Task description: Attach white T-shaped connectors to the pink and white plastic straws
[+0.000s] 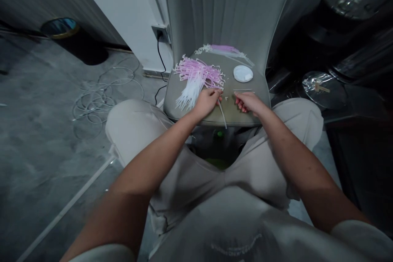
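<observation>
On a grey upholstered chair seat (258, 90) lies a heap of thin pink and white plastic strips (196, 75), with a smaller pink-and-white bunch (224, 50) behind it. My left hand (207, 102) is at the heap's near edge, shut on a thin white plastic stick (222, 114) that points down past the seat's front edge. My right hand (248, 103) rests just right of it, close to a single thin strip (242, 89). Its fingertips are hidden. A round white disc (243, 73) lies on the seat beyond.
A black cable runs from a wall socket (160, 32) to the floor. A coil of white cable (101, 100) lies on the grey floor at left, near a dark round bin (59, 28). A clear round lid (324, 89) sits among dark objects at right.
</observation>
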A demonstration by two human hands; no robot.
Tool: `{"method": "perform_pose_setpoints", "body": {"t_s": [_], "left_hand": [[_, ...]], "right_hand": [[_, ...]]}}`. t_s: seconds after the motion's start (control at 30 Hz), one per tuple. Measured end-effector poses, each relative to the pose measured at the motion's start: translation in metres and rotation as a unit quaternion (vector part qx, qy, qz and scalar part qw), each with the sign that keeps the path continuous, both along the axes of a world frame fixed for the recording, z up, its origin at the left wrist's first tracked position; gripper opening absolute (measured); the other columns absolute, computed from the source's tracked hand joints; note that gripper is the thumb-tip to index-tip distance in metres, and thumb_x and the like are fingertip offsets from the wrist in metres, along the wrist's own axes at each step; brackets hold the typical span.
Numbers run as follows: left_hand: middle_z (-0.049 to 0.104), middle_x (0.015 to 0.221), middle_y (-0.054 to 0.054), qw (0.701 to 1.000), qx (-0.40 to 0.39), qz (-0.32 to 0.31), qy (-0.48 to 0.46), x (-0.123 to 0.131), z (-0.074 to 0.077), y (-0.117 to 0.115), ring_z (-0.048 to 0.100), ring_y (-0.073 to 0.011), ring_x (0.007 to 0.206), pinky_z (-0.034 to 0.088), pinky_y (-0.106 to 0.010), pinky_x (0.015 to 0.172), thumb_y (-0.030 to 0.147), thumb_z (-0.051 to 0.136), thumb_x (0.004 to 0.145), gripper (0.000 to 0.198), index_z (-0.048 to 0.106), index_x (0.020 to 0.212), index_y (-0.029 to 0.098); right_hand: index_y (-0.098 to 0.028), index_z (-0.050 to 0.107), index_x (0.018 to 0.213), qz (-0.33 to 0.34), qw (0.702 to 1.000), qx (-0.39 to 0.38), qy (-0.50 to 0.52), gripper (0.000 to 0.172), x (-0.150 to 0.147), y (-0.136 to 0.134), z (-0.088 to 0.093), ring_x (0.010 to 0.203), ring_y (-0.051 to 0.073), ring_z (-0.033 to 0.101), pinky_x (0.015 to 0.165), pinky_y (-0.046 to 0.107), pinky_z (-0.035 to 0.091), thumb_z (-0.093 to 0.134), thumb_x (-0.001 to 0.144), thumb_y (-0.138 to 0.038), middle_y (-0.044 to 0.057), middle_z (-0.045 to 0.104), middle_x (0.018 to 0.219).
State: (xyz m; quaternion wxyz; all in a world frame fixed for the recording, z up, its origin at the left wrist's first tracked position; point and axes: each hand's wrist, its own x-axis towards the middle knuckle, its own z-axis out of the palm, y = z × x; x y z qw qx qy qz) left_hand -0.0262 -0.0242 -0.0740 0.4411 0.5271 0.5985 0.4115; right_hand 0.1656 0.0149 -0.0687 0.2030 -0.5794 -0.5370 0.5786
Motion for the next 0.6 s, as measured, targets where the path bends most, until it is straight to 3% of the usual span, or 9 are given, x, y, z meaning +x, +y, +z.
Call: {"method": "perform_pose_setpoints", "body": {"t_s": [0.13, 0.2, 0.27, 0.33, 0.47, 0.6], "left_hand": [[0.069, 0.080, -0.004, 1.000, -0.001, 0.011, -0.023, -0.006, 0.006, 0.001, 0.055, -0.0093, 0.055, 0.042, -0.021, 0.053, 0.041, 0.045, 0.093, 0.036, 0.068, 0.098, 0.014], [0.070, 0.080, -0.004, 1.000, 0.003, 0.010, -0.026, -0.007, 0.013, 0.000, 0.057, -0.0097, 0.057, 0.043, -0.021, 0.055, 0.043, 0.046, 0.093, 0.036, 0.068, 0.098, 0.015], [0.071, 0.080, -0.005, 1.000, 0.026, -0.003, -0.015, -0.005, 0.020, -0.002, 0.060, -0.0116, 0.063, 0.047, -0.023, 0.062, 0.043, 0.049, 0.092, 0.036, 0.070, 0.095, 0.015], [0.074, 0.086, -0.006, 0.997, 0.066, -0.029, 0.004, -0.001, 0.027, -0.002, 0.065, -0.0147, 0.077, 0.050, -0.026, 0.075, 0.042, 0.051, 0.091, 0.035, 0.072, 0.093, 0.014], [0.073, 0.110, -0.008, 0.986, 0.145, -0.079, 0.035, 0.007, 0.034, 0.000, 0.063, -0.0169, 0.107, 0.044, -0.028, 0.100, 0.039, 0.049, 0.093, 0.036, 0.073, 0.100, 0.013], [0.069, 0.119, -0.009, 0.978, 0.161, -0.115, 0.071, 0.014, 0.032, 0.002, 0.061, -0.0144, 0.113, 0.042, -0.026, 0.103, 0.035, 0.042, 0.098, 0.038, 0.069, 0.112, 0.014]], "right_hand": [[-0.016, 0.059, 0.074, -0.003, 0.999, 0.031, 0.023, 0.024, 0.002, -0.010, 0.003, 0.032, 0.006, 0.042, 0.032, 0.017, 0.028, 0.055, 0.093, -0.030, -0.005, 0.051, 0.046], [-0.017, 0.056, 0.070, -0.014, 0.997, 0.063, 0.042, 0.027, 0.002, -0.015, 0.004, 0.034, 0.004, 0.039, 0.034, 0.016, 0.029, 0.057, 0.092, -0.031, -0.007, 0.046, 0.045], [-0.017, 0.051, 0.062, -0.028, 0.993, 0.092, 0.062, 0.038, 0.000, -0.019, 0.006, 0.036, 0.004, 0.038, 0.036, 0.016, 0.030, 0.056, 0.093, -0.038, -0.008, 0.042, 0.044], [-0.018, 0.051, 0.062, -0.038, 0.989, 0.113, 0.087, 0.041, -0.003, -0.023, 0.008, 0.041, 0.004, 0.042, 0.040, 0.015, 0.033, 0.056, 0.092, -0.045, -0.006, 0.048, 0.049], [-0.019, 0.062, 0.084, -0.019, 0.980, 0.121, 0.155, 0.023, -0.015, -0.032, 0.017, 0.060, 0.005, 0.059, 0.050, 0.014, 0.041, 0.062, 0.088, -0.042, -0.001, 0.068, 0.079], [-0.019, 0.061, 0.088, -0.019, 0.971, 0.113, 0.211, 0.021, -0.024, -0.040, 0.025, 0.058, 0.006, 0.061, 0.054, 0.016, 0.046, 0.052, 0.095, -0.036, -0.001, 0.068, 0.077]]}}
